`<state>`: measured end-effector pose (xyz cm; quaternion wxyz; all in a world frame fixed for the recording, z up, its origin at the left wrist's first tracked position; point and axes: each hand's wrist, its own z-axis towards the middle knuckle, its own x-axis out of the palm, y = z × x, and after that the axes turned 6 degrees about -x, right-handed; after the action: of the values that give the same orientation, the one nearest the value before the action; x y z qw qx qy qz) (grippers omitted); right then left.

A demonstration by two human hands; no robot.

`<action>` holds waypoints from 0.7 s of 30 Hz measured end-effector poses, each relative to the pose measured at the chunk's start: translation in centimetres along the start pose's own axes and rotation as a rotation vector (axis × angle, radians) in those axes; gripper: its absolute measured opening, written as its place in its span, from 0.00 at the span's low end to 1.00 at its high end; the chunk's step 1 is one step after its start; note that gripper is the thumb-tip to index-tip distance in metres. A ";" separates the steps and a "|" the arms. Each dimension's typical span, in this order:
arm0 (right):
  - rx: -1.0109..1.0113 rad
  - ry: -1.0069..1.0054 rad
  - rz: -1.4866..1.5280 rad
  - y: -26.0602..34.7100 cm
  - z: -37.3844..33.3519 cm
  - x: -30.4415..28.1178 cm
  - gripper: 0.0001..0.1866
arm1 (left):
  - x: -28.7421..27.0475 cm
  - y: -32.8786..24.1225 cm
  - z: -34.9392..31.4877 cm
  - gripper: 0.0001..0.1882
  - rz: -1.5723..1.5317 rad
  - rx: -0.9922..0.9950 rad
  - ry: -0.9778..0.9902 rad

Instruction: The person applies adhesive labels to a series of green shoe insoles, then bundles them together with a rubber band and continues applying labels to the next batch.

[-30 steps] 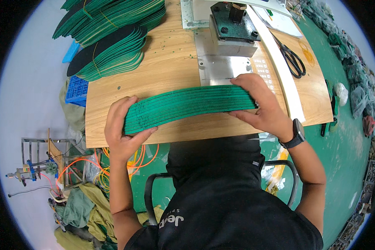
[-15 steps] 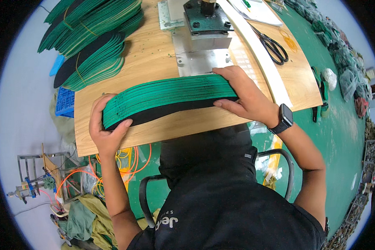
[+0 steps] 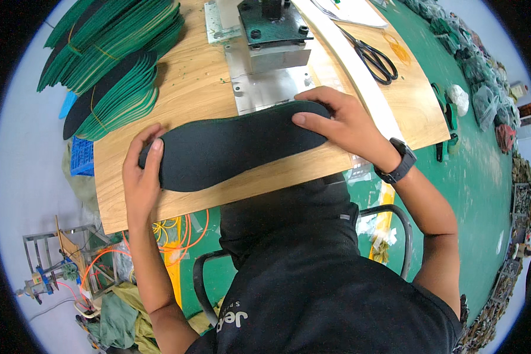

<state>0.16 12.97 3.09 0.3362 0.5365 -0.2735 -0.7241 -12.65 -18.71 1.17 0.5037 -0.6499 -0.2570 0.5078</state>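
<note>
Between my two hands is a stack of insoles [image 3: 227, 144], held lengthwise across the near part of the table. The black face of its outermost insole is toward me; the green edges are hidden now. My left hand [image 3: 143, 165] is closed round the left end, thumb on the black face. Round the narrower right end my right hand [image 3: 336, 121] is closed, its thumb also pressing on the black face. Just beyond the stack stands a metal press [image 3: 275, 29] with a dark bolted plate above a silver base plate [image 3: 268, 88].
Bundles of green and black insoles [image 3: 115, 41] tied with bands lie at the table's far left. On the right are black-handled scissors [image 3: 374, 59] and a long white strip [image 3: 354, 71]. A blue crate [image 3: 82, 156] stands beside the wooden table [image 3: 183, 88].
My hands have turned the stack so that its black face shows in place of the green edges. Both hands still grip its ends.
</note>
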 end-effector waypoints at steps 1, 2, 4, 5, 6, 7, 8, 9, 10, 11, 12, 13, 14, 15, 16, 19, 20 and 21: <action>-0.036 0.012 -0.121 -0.8 0.1 -0.3 0.19 | 1.2 0.2 0.6 0.23 0.038 0.010 -0.067; -0.082 0.029 -0.238 -1.5 0.0 -0.2 0.20 | 1.6 0.5 0.9 0.24 -0.115 0.008 -0.090; -0.151 -0.185 -0.175 -2.4 -0.2 0.7 0.21 | 1.7 1.5 1.4 0.27 -0.420 -0.016 -0.134; -0.148 -0.224 -0.090 -2.3 -0.2 0.8 0.21 | 1.5 2.0 1.6 0.36 -0.302 0.054 -0.125; -0.147 -0.263 -0.006 -2.4 -0.3 0.8 0.21 | 1.7 2.2 1.5 0.36 -0.329 0.049 -0.086; -0.167 -0.179 -0.040 -2.5 -0.3 0.7 0.23 | 1.9 2.0 1.5 0.37 -0.356 0.049 -0.050; -0.185 -0.171 -0.051 -2.5 -0.6 1.1 0.23 | 2.0 1.8 1.5 0.37 -0.383 0.048 -0.015; -0.204 -0.162 -0.062 -2.4 -0.9 1.9 0.23 | 2.3 1.5 1.6 0.41 -0.247 0.029 -0.021; -0.228 -0.151 -0.073 -2.3 -0.9 2.3 0.23 | 1.9 1.9 1.7 0.36 -0.274 0.091 0.032; -0.241 -0.097 -0.076 -2.8 -1.0 1.6 0.27 | 1.1 2.7 1.9 0.32 -0.301 0.153 0.084; -0.212 -0.065 -0.089 -2.5 -1.4 0.9 0.29 | 0.6 3.1 1.9 0.28 -0.327 0.215 0.134; -0.186 -0.031 -0.095 -1.7 -1.7 0.2 0.31 | 0.2 3.1 1.5 0.33 -0.203 0.257 0.130; -0.160 -0.001 -0.106 -1.4 -2.0 -0.5 0.34 | -0.2 3.0 1.1 0.40 -0.080 0.300 0.130; -0.222 0.042 -0.212 -1.6 -2.1 -1.0 0.42 | -0.5 2.9 0.6 0.48 0.044 0.342 0.129; -0.189 0.062 -0.224 -1.8 -2.3 -1.1 0.41 | -0.9 2.6 0.2 0.51 0.045 0.271 0.152; -0.179 0.071 -0.288 -2.1 -2.7 -0.7 0.40 | -0.9 2.3 -0.8 0.65 0.090 0.135 0.143; -0.200 0.075 -0.290 -2.2 -2.5 -0.5 0.39 | -0.9 2.1 -0.7 0.64 0.147 0.120 0.121; -0.220 0.078 -0.292 -2.3 -2.2 -0.4 0.39 | -0.7 1.9 -0.5 0.64 0.204 0.104 0.101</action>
<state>1.96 14.62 1.01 0.2943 0.5581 -0.0987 -0.7695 -12.79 -20.21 -0.25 0.4948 -0.6704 -0.1371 0.5356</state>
